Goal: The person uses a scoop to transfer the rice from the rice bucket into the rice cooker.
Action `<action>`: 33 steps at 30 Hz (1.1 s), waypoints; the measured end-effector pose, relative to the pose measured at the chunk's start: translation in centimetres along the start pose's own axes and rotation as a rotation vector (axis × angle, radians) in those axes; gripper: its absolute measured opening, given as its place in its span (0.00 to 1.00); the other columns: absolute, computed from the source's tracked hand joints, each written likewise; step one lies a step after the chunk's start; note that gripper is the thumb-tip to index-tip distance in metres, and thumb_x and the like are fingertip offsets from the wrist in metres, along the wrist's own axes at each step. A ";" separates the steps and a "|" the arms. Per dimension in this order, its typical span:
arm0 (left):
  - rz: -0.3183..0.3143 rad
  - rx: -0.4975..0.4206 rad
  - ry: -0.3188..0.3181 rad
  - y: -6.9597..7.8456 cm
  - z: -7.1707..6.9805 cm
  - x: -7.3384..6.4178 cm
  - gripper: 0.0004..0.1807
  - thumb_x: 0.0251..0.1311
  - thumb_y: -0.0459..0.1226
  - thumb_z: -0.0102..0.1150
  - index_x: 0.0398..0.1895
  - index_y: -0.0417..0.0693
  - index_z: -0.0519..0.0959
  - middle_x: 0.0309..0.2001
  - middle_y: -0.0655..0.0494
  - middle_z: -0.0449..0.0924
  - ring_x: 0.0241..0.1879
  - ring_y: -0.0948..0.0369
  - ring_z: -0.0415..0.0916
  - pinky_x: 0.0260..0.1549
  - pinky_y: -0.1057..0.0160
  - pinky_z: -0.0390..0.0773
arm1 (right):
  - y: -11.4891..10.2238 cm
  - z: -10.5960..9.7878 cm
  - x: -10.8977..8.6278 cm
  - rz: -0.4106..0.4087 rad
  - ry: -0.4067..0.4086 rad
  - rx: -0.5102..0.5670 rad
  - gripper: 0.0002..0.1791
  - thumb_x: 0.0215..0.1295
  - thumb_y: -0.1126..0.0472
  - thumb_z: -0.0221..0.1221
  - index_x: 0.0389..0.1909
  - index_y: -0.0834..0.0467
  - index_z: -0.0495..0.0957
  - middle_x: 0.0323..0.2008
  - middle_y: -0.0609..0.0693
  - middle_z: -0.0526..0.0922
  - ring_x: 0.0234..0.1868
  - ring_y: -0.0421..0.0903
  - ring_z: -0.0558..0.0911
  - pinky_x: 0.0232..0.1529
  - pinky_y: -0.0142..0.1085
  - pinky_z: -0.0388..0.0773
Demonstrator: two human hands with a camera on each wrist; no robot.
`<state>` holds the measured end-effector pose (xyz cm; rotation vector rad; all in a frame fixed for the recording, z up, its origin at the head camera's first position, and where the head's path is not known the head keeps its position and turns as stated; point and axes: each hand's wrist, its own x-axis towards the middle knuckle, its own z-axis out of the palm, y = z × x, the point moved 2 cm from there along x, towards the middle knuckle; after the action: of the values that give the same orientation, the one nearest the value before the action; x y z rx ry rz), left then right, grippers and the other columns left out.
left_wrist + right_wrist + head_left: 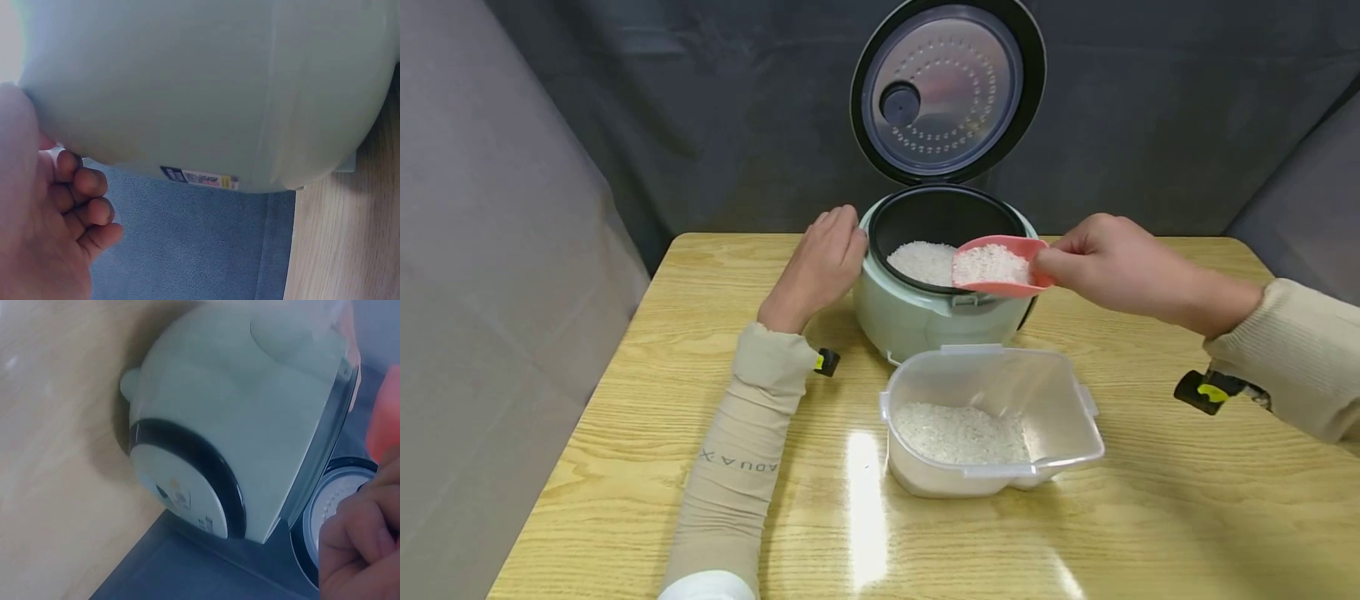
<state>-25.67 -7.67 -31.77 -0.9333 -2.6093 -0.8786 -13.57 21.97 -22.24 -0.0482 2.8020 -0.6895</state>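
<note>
- While the right hand (1112, 262) pinches the end of a pink scoop (1011, 288) with thumb and curled fingers, the scoop sits over the front right rim of the pale green rice cooker (913, 312), loaded with white rice (992, 265) — whether it touches the rim, I cannot tell.
- The left hand (820, 262) lies against the cooker's left side near the rim, fingers curled; I cannot tell whether they actually grip the edge.
- Inside the black inner pot (951, 217), a heap of rice (917, 260) lies toward the front left, and the scoop blocks part of the opening from above.
- At the back the hinged lid (955, 83) stands raised — its perforated metal plate faces forward, against a dark cloth (700, 125).
- Just in front of the cooker stands an open-topped translucent plastic container (1037, 383), hiding part of the cooker's lower front in the head view; more rice (958, 433) covers much of its bottom.
- Cooker and container both stand on a wood-grain table (1187, 500).
- A small black device (827, 362) shows by the left sleeve (730, 467), another (1197, 393) beneath the right sleeve (1292, 358).
</note>
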 end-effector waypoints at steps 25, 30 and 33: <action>-0.029 -0.001 -0.033 0.3 0.0 0.1 0.13 0.77 0.40 0.33 0.36 0.43 0.66 0.32 0.49 0.62 0.37 0.51 0.62 0.41 0.59 0.61 | 0.8 -1.7 3.3 0.095 0.005 -0.087 0.30 0.74 0.38 0.49 0.45 0.58 0.87 0.19 0.48 0.65 0.25 0.49 0.67 0.19 0.38 0.59; -0.036 -0.004 -0.039 0.3 0.1 0.0 0.13 0.77 0.40 0.33 0.36 0.44 0.66 0.32 0.49 0.63 0.37 0.51 0.62 0.41 0.59 0.61 | 0.8 -1.9 3.7 0.083 0.040 -0.130 0.29 0.75 0.40 0.48 0.42 0.60 0.87 0.20 0.49 0.69 0.24 0.49 0.68 0.19 0.37 0.60; -0.036 -0.006 -0.038 0.3 0.0 0.0 0.13 0.77 0.39 0.33 0.36 0.44 0.66 0.32 0.49 0.63 0.37 0.52 0.62 0.41 0.58 0.61 | 0.6 -2.0 3.8 0.068 0.050 -0.154 0.28 0.76 0.41 0.48 0.39 0.60 0.86 0.20 0.49 0.69 0.25 0.48 0.69 0.20 0.38 0.60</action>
<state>-25.47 -7.52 -31.65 -0.9158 -2.6652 -0.8866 -17.71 23.06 -21.65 0.0368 2.8846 -0.4650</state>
